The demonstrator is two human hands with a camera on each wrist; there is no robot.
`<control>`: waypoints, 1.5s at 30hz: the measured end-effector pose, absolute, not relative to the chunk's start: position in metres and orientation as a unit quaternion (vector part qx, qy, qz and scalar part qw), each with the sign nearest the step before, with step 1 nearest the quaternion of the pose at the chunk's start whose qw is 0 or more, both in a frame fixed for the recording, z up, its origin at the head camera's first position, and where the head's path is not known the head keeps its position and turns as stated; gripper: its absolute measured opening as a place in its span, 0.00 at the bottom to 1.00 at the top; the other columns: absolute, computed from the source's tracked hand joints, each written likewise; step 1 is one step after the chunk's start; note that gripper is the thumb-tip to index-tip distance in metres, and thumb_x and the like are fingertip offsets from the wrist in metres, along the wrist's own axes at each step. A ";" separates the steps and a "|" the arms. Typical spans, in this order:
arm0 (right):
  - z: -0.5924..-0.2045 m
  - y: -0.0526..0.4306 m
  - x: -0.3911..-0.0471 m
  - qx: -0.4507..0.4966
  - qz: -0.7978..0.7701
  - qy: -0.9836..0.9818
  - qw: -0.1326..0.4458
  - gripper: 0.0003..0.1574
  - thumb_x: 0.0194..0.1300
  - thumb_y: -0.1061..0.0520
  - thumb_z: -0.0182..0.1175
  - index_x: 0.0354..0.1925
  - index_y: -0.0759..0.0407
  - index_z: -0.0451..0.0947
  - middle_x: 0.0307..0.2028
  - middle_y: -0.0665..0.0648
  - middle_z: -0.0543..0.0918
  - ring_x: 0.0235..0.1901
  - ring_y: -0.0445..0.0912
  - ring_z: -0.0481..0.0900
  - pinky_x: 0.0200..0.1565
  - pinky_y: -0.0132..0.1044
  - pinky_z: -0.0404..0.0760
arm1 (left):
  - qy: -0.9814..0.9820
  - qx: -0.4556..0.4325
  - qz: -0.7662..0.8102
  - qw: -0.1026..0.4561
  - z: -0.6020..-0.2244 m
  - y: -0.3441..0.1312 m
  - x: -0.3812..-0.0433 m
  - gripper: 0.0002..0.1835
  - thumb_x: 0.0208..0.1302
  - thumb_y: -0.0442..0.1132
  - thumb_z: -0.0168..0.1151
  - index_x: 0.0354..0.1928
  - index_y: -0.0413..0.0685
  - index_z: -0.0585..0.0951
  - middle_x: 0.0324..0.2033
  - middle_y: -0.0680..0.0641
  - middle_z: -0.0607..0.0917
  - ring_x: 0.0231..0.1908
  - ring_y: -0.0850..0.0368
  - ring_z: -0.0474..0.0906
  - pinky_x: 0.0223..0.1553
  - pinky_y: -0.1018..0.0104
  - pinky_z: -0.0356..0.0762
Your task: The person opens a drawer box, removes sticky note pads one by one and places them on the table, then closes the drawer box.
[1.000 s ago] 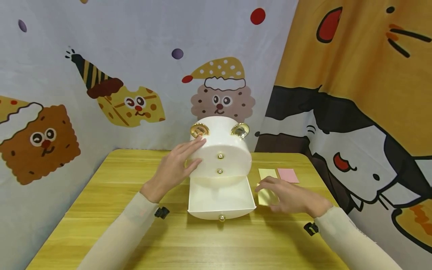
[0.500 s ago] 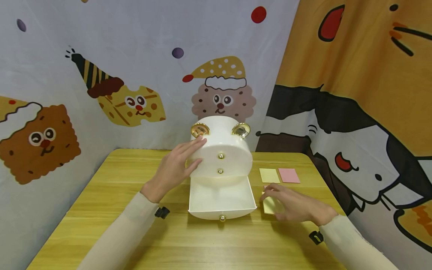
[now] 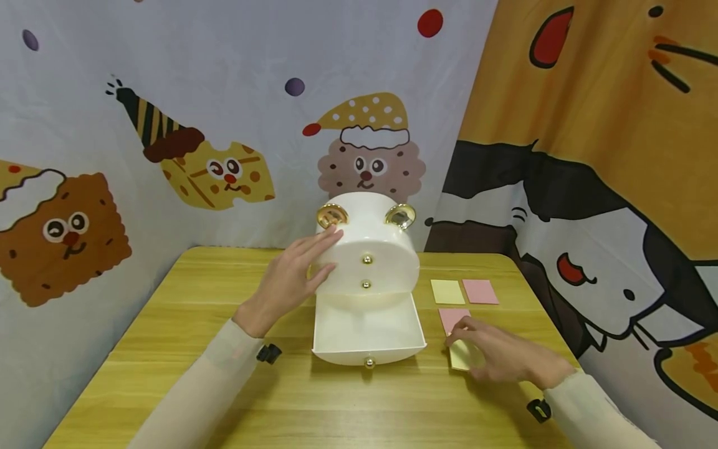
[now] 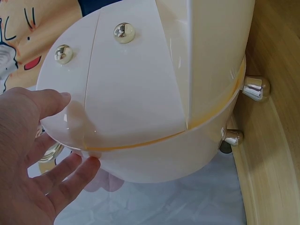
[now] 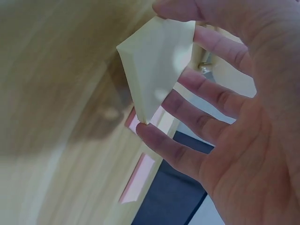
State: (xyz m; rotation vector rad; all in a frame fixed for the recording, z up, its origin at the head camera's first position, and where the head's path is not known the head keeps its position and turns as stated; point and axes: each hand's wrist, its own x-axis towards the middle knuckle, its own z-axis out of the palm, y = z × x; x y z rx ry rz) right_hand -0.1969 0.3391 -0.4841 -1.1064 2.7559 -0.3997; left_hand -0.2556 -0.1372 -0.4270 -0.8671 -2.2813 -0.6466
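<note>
A white, rounded mini drawer cabinet [image 3: 387,271] with gold ear-like discs stands on the table, its bottom drawer [image 3: 367,327] pulled out toward me. My left hand [image 3: 283,284] rests against the cabinet's left side, fingers spread and loosely bent; in the left wrist view the thumb [image 4: 54,101] lies over the front face near a gold knob [image 4: 63,54]. Right of the drawer, my right hand [image 3: 499,352] holds a pale yellow sticky note pad [image 3: 461,355] by its edges. The right wrist view shows this pad tilted between thumb and fingertips [image 5: 145,129].
Behind the right hand lie a pink sticky note pad [image 3: 451,318], another yellow pad [image 3: 449,292] and a second pink pad [image 3: 480,292]. The wooden table [image 3: 359,411] ends at a cartoon-printed curtain [image 3: 235,62] at the back and right.
My right hand has moved toward me and slightly right with the yellow pad, uncovering the nearer pink pad. The left hand and cabinet have stayed in place.
</note>
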 end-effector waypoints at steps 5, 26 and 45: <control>-0.487 0.342 -0.195 -0.359 -0.131 0.920 0.086 0.41 0.57 0.59 0.87 0.66 0.38 0.87 0.65 0.47 0.83 0.59 0.44 0.83 0.58 0.42 0.90 | -0.859 -0.328 -0.246 0.306 -0.426 -0.138 -0.255 0.37 0.81 0.40 0.77 0.87 0.53 0.76 0.85 0.46 0.79 0.73 0.36 0.86 0.69 0.39 0.91; -0.492 0.343 -0.193 -0.351 -0.112 0.924 0.101 0.42 0.57 0.62 0.86 0.66 0.36 0.87 0.67 0.42 0.82 0.66 0.46 0.83 0.69 0.57 0.91 | -0.864 -0.323 -0.243 0.302 -0.427 -0.136 -0.255 0.38 0.81 0.41 0.77 0.88 0.54 0.76 0.86 0.47 0.79 0.73 0.36 0.86 0.61 0.42 0.95; -0.499 0.345 -0.193 -0.370 -0.100 0.920 0.082 0.43 0.55 0.63 0.88 0.66 0.38 0.88 0.68 0.46 0.85 0.68 0.51 0.85 0.71 0.59 0.90 | -0.863 -0.323 -0.241 0.305 -0.429 -0.137 -0.256 0.38 0.81 0.41 0.78 0.88 0.55 0.76 0.86 0.48 0.78 0.73 0.37 0.86 0.59 0.43 0.96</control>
